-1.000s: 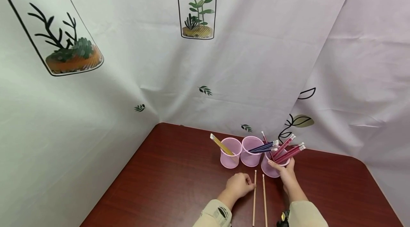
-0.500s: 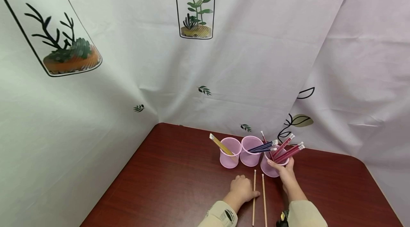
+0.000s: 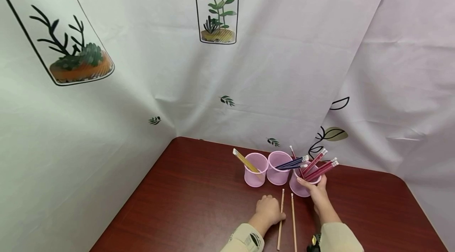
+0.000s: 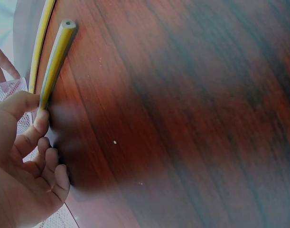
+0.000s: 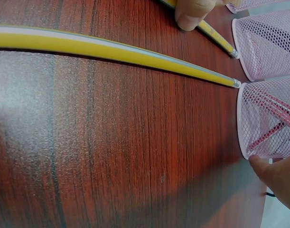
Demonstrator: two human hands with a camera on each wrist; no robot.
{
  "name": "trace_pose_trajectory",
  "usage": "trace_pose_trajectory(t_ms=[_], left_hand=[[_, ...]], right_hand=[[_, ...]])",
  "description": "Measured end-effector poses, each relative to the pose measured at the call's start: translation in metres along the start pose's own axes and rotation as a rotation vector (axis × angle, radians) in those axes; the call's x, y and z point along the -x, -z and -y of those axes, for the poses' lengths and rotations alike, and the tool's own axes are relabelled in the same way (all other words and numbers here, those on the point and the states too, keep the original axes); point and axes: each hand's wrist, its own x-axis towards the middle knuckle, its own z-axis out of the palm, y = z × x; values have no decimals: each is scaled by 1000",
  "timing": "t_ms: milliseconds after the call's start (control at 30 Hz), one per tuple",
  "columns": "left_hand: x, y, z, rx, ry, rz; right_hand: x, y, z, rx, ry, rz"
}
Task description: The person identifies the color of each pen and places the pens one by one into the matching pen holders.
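Note:
Two yellow-striped pencils lie lengthwise on the table, looking golden in the head view. My left hand (image 3: pixel 268 209) pinches the left pencil (image 3: pixel 279 236) between thumb and index finger. In the left wrist view this pencil's unsharpened end (image 4: pixel 67 24) points up toward the camera, while the other fingers curl loosely. Alongside is the second pencil (image 3: pixel 294 224), untouched. My right hand (image 3: pixel 320 196) grips the rim and side of the right pink mesh pencil cup (image 3: pixel 298 188). Several red pencils (image 3: pixel 321 170) lean in that cup.
Two more pink mesh cups stand in line to the left: the middle cup (image 3: pixel 277 177) bears dark blue pencils (image 3: pixel 289 163), the left cup (image 3: pixel 254 179) yellow pencils (image 3: pixel 244 161). Behind the reddish-brown table (image 3: pixel 185 196) hangs a printed white cloth (image 3: pixel 199 86).
My left hand has shifted slightly right and toward me, and its thumb now lies across the left pencil. That pencil's near end has swung a little left. My right hand keeps its hold.

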Motion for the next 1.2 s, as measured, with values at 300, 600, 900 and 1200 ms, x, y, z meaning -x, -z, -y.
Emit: trace_pose_trajectory(t_ms=[300, 600, 900, 1200], left_hand=[[0, 2, 1, 9, 3, 5], [0, 15, 5, 132, -70, -48], [-7, 25, 16, 398, -195, -136], [-15, 30, 26, 541, -348, -348]], right_hand=[[2, 1, 5, 14, -10, 5], [8, 0, 14, 25, -13, 13], [5, 0, 11, 9, -12, 16], [5, 0, 9, 20, -10, 14]])
